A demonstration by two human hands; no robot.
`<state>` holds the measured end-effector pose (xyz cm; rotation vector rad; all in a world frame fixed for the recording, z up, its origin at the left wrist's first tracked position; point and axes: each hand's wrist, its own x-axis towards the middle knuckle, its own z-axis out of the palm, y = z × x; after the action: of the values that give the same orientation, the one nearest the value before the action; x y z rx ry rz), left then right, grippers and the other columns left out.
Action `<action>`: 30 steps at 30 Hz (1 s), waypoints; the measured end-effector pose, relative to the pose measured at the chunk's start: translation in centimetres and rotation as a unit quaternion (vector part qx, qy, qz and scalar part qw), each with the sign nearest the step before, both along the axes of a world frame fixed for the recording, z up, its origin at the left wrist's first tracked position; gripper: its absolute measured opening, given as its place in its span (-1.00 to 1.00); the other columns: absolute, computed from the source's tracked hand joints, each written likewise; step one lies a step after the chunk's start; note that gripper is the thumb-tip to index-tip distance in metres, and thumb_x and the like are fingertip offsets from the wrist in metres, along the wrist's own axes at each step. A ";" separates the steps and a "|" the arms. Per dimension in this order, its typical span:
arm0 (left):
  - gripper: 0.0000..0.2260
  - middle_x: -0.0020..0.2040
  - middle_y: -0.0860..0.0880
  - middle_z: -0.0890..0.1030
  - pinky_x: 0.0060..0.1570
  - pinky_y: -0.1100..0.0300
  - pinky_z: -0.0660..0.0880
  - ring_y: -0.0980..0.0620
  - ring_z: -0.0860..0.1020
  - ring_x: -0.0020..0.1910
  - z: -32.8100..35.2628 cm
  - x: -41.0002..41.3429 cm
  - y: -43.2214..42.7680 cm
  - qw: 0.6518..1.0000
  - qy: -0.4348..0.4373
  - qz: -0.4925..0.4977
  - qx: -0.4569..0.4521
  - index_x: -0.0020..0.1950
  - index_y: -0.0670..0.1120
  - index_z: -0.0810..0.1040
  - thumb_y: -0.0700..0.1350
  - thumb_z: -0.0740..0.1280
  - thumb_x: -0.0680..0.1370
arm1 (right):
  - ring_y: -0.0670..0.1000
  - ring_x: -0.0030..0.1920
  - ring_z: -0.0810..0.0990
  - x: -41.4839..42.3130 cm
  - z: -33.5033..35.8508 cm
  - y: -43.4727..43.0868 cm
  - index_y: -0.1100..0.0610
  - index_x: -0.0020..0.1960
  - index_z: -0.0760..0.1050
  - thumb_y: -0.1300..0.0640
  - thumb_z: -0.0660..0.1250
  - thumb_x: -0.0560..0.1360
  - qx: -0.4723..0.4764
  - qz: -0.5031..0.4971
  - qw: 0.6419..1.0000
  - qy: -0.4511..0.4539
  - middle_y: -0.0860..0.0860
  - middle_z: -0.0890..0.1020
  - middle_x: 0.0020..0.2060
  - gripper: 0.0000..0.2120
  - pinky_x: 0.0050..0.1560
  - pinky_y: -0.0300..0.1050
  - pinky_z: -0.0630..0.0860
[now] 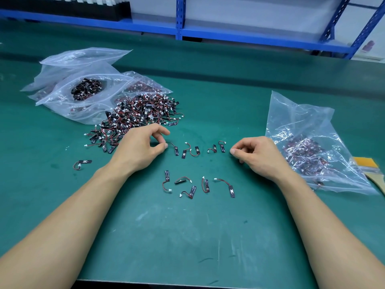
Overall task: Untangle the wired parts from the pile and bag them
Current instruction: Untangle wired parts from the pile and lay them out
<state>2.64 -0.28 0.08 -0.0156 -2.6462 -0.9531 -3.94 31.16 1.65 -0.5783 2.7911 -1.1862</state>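
A tangled pile of small black wired parts point(137, 115) with red-black leads and white plugs lies left of centre on the green mat point(187, 236). Two loose rows of separated parts lie in front of me, one row point(198, 150) between my hands and another row point(198, 185) nearer to me. My left hand point(139, 149) rests beside the pile, its thumb and fingers pinching the lead end of the leftmost part point(176, 150). My right hand point(260, 155) rests loosely curled at the right end of that row, holding nothing. A clear bag point(306, 147) with bagged parts lies further right.
Several clear zip bags point(83, 84), some holding parts, lie behind the pile at the left. One stray part point(83, 163) lies left of my left wrist. A brush point(370, 170) sticks out from under the right bag. Blue shelving point(180, 19) runs along the back.
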 end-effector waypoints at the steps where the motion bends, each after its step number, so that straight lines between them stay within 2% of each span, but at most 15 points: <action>1: -0.77 -0.16 0.26 0.64 -0.19 0.15 0.38 0.34 0.42 -0.39 0.0 0.0 0.0 1.000 0.000 0.000 0.001 0.11 0.13 0.60 -0.08 0.48 0.49 | -0.14 -0.42 0.52 0.0 0.0 0.0 -0.01 -0.21 0.66 0.09 0.45 0.51 0.000 0.000 1.000 0.000 -0.11 0.62 -0.47 -0.88 -0.34 -0.30 0.39; 5: -0.82 -0.12 0.26 0.64 -0.22 0.17 0.36 0.28 0.42 -0.41 -0.2 -0.1 -0.1 1.000 0.005 0.008 -0.001 0.10 0.13 0.60 -0.07 0.43 0.52 | -0.15 -0.43 0.51 0.0 -0.1 0.0 -0.02 -0.22 0.65 0.08 0.45 0.51 0.001 0.001 1.000 0.003 -0.11 0.62 -0.47 -0.87 -0.33 -0.29 0.39; 10: -0.84 -0.13 0.27 0.61 -0.27 0.25 0.33 0.32 0.43 -0.40 -0.3 -0.3 -0.3 1.000 -0.003 0.029 -0.006 0.09 0.11 0.61 -0.10 0.38 0.55 | -0.12 -0.41 0.51 -0.1 -0.1 0.0 -0.01 -0.21 0.66 0.09 0.45 0.51 -0.003 0.003 1.000 0.001 -0.09 0.62 -0.46 -0.88 -0.29 -0.22 0.42; 19: -0.85 -0.18 0.29 0.58 -0.27 0.32 0.31 0.36 0.44 -0.37 -0.2 -0.3 -0.2 0.999 -0.008 0.035 -0.011 0.07 0.12 0.61 -0.11 0.36 0.57 | -0.15 -0.42 0.51 -0.1 -0.1 0.1 -0.03 -0.23 0.65 0.08 0.45 0.51 0.005 0.001 1.000 0.004 -0.10 0.63 -0.45 -0.87 -0.35 -0.35 0.38; 23: -0.86 -0.30 0.38 0.53 -0.27 0.33 0.30 0.38 0.44 -0.36 -0.2 -0.3 -0.3 0.999 -0.008 0.039 -0.014 0.06 0.11 0.62 -0.11 0.37 0.57 | -0.13 -0.39 0.54 -0.1 -0.1 0.1 -0.01 -0.21 0.65 0.08 0.45 0.51 0.002 0.001 1.000 -0.001 -0.09 0.64 -0.44 -0.87 -0.31 -0.28 0.41; 30: -0.86 -0.21 0.30 0.55 -0.25 0.31 0.32 0.37 0.45 -0.34 -0.1 -0.2 -0.1 0.999 -0.010 0.031 -0.016 0.08 0.09 0.63 -0.11 0.36 0.58 | -0.14 -0.41 0.53 -0.1 -0.1 0.1 -0.02 -0.22 0.65 0.08 0.45 0.51 0.001 0.003 1.000 0.001 -0.10 0.63 -0.45 -0.87 -0.36 -0.38 0.37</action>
<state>2.40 -0.43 0.02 0.0679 -2.6628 -0.8964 -4.03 31.25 1.55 -0.5862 2.7896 -1.1831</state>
